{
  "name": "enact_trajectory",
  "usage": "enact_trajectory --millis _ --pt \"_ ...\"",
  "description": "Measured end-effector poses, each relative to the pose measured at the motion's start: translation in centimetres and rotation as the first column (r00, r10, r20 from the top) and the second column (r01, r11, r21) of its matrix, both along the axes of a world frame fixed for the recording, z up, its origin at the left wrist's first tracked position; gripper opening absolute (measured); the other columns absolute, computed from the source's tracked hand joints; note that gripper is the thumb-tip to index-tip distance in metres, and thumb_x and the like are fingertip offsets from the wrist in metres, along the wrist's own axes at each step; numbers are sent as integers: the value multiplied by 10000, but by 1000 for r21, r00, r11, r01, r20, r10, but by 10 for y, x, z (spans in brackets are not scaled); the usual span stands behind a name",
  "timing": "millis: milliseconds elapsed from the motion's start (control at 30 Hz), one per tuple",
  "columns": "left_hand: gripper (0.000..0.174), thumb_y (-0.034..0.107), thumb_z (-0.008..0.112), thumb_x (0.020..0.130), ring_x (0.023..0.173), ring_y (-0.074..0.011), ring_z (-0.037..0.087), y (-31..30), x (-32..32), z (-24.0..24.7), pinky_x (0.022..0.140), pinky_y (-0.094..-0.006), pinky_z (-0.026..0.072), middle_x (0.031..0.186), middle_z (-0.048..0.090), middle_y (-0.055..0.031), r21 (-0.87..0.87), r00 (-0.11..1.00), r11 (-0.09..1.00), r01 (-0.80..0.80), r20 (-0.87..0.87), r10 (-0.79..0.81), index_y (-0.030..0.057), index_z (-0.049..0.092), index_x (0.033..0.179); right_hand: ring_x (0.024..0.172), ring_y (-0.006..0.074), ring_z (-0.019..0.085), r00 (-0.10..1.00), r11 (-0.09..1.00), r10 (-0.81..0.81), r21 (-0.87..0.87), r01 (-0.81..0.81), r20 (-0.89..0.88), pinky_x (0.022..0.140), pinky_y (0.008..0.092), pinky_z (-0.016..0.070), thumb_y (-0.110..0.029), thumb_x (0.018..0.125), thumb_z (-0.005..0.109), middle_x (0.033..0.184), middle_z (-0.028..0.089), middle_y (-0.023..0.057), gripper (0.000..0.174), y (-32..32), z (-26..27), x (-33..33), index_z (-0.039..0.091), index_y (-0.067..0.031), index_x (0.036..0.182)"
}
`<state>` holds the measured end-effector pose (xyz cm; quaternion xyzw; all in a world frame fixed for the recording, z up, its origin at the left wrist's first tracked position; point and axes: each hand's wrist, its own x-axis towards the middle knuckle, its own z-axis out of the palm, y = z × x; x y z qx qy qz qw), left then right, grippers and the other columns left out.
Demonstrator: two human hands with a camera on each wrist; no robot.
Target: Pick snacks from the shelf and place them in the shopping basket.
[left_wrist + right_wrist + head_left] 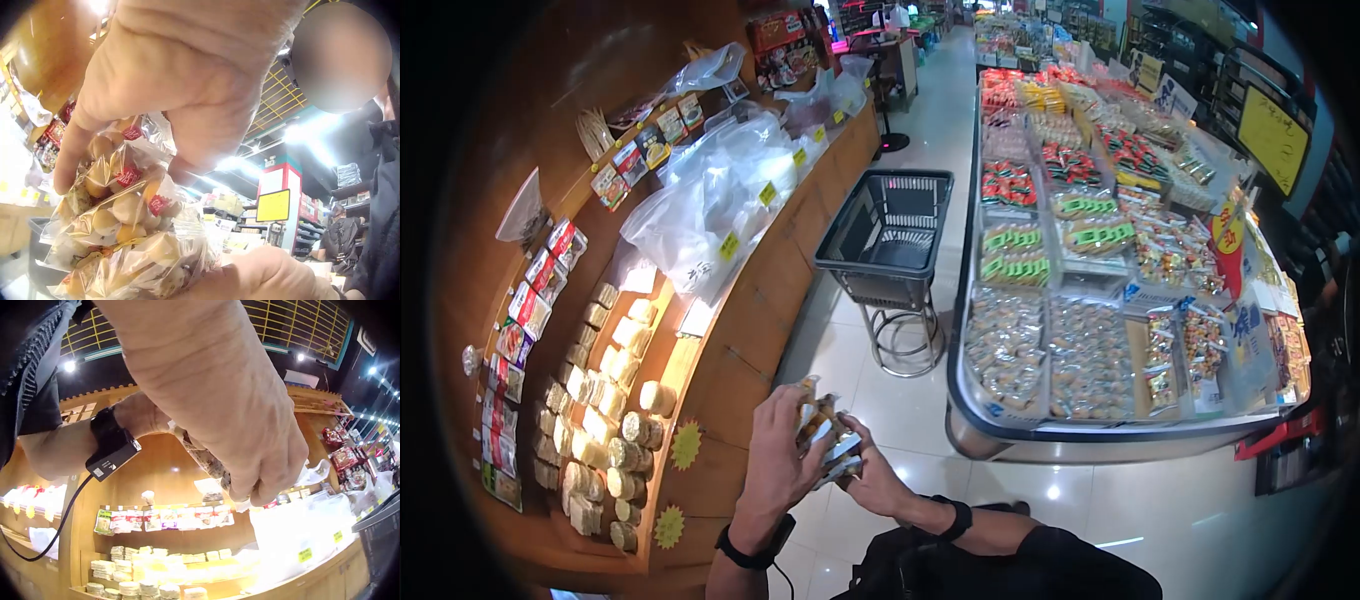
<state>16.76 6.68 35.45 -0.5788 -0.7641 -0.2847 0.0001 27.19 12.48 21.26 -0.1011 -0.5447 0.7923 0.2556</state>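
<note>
Snack packets (128,209) | red labels (128,176) | left wrist: plain | head: indistinct

Left of the left hand (775,460), stacked pale rounds (630,457) are sitting in a wooden cabinet (745,345); beyond it, clear plastic bags (700,205) are lying heaped, a black basket (900,268) is resting on a metal stool (907,358); rightward, wrapped snacks (1005,345) are filling a display bin (1060,434).

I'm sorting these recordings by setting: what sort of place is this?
Likely a snack shop: a display counter holds sorted, wrapped goods, wooden shelving bears stacked packages and yellow labels, and a black shopping basket sits on a metal stand between them.
</note>
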Motion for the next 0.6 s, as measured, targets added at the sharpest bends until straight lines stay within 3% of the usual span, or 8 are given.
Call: enact_trajectory --millis 300,600 --pt "591 27 690 727 1157 -396 469 -46 -95 -5 983 -441 395 1274 492 -210 1 983 985 -174 65 174 19 461 1273 1397 274 246 987 986 161 -34 -162 -18 1143 365 282 173 780 471 1487 193 185 855 -31 -1 -108 47 -51 1487" --pt "617 15 670 734 1182 -402 450 2 -181 -6 990 -449 385 1278 473 -231 -31 982 986 -164 94 166 -6 419 1297 1401 280 244 993 995 98 -9 -98 -62 1155 370 240 168 717 459 1475 240 201 877 19 8 -191 86 -35 1485"
